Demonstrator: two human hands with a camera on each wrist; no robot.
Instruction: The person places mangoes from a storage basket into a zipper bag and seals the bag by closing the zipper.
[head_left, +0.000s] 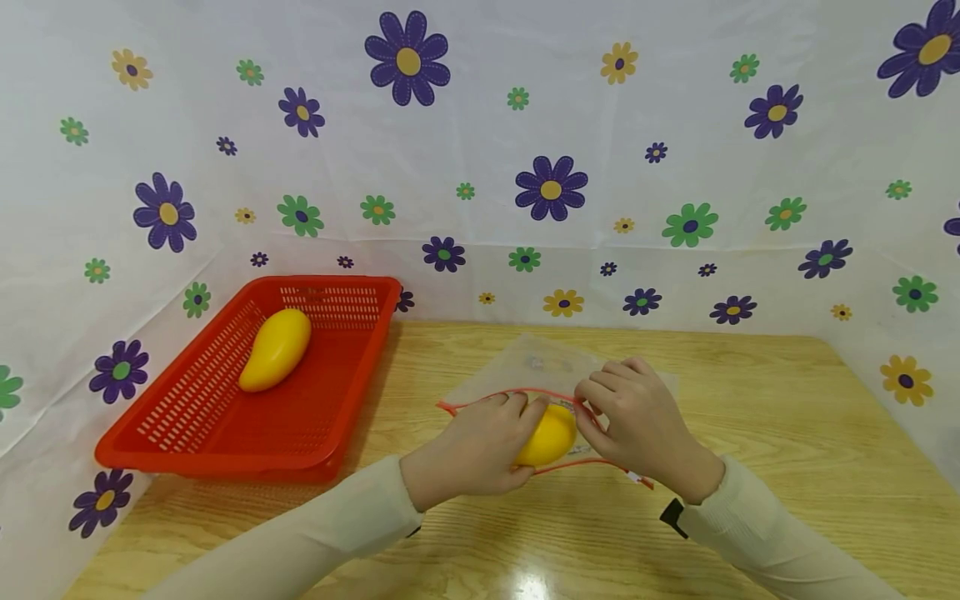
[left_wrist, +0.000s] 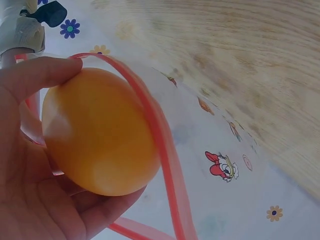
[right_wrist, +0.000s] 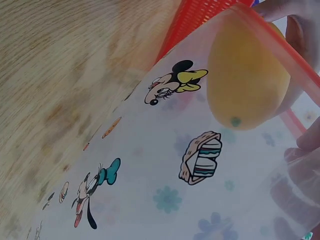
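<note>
My left hand (head_left: pixel 480 446) grips a yellow mango (head_left: pixel 551 437), thumb on one side and fingers curled under it in the left wrist view. The mango is at the mouth of a translucent zip bag (head_left: pixel 525 358) with a red-edged opening and cartoon prints. Seen from the right wrist, part of the mango (right_wrist: pixel 245 80) shows through the bag's film, inside the red edge. My right hand (head_left: pixel 637 417) pinches the bag's red edge on the right side, holding the mouth apart. A white slider sits near the red strip's right end.
A red plastic basket (head_left: pixel 367 358) with slotted walls stands at the left on the wooden table (head_left: pixel 780 433). Inside it lies another yellow mango (head_left: pixel 277 350). A white cloth with printed flowers (head_left: pixel 480 125) hangs behind and along the sides.
</note>
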